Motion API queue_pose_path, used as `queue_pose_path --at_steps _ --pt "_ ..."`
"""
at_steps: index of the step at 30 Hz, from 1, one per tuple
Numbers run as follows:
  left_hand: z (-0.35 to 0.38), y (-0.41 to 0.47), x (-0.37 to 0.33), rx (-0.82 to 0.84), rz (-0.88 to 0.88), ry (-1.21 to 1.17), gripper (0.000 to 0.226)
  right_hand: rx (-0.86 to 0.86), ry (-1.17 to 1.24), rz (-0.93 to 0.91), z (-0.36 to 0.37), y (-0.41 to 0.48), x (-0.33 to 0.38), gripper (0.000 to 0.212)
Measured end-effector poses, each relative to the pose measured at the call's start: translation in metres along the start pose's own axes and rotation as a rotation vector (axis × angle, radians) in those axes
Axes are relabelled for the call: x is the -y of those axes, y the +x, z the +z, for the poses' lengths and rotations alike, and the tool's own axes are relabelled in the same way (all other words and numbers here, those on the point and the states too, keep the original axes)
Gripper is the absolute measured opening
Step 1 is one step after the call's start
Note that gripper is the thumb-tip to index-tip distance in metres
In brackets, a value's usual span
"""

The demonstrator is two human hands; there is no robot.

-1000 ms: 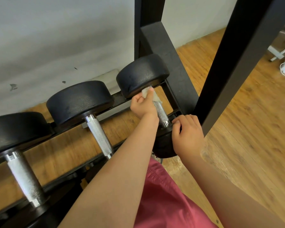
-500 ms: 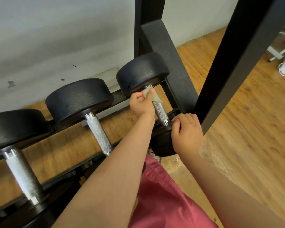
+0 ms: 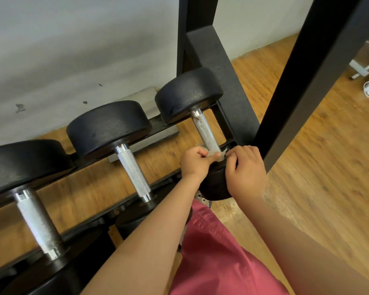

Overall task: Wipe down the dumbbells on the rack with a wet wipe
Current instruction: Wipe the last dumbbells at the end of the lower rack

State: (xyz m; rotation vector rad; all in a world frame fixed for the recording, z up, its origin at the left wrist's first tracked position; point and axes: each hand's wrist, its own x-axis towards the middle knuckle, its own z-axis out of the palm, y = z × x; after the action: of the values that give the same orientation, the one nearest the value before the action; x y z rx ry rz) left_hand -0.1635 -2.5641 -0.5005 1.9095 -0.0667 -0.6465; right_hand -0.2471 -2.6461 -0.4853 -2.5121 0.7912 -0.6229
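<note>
Centre frame: left hand point(image 3: 195, 162) pinches limp wet wipe point(image 3: 215, 154); right hand point(image 3: 245, 172) curls over heavy, rigid dumbbell point(image 3: 205, 130) near head. Knurled handle looks grippy.

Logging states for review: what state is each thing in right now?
right dumbbell: racked; handle shows reddish specks near far end.
left hand: grips the wet wipe.
wet wipe: crumpled, pressed on handle's near end.
right hand: fingers curled over right dumbbell's near head.
middle dumbbell: racked, no hand on it.
left dumbbell: racked, no hand on it.

Bare forearms and hands point(image 3: 245, 169); pinkish-red shorts point(image 3: 217, 258) cover the lap.
</note>
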Motion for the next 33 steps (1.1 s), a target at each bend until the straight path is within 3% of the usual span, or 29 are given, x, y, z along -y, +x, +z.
queue_pose_path --at_steps 4,7,13,16,21,26,33 --pt "-0.012 0.002 -0.013 0.208 -0.091 0.143 0.044 0.006 0.001 -0.001 -0.001 0.0 -0.001 0.035" --pt "-0.01 0.0 -0.013 0.178 -0.09 0.182 0.038 0.014 -0.006 0.005 -0.001 0.0 -0.001 0.035" --pt "-0.007 -0.007 -0.007 0.162 -0.184 -0.064 0.022 0.008 -0.001 0.002 -0.001 0.0 -0.001 0.035" --pt "-0.008 -0.006 -0.008 0.074 -0.15 -0.048 0.045 0.005 0.007 0.005 -0.001 0.0 -0.001 0.035" --pt "-0.006 -0.012 -0.004 -0.082 -0.15 -0.082 0.022 -0.011 0.025 0.003 -0.001 -0.001 0.0 0.036" --pt "0.0 -0.011 -0.01 -0.15 -0.221 -0.29 0.033 -0.008 0.024 0.004 -0.002 -0.001 0.0 0.037" --pt "-0.001 0.002 -0.024 -0.303 -0.139 -0.406 0.028 -0.011 0.027 0.004 -0.002 -0.001 0.0 0.036"
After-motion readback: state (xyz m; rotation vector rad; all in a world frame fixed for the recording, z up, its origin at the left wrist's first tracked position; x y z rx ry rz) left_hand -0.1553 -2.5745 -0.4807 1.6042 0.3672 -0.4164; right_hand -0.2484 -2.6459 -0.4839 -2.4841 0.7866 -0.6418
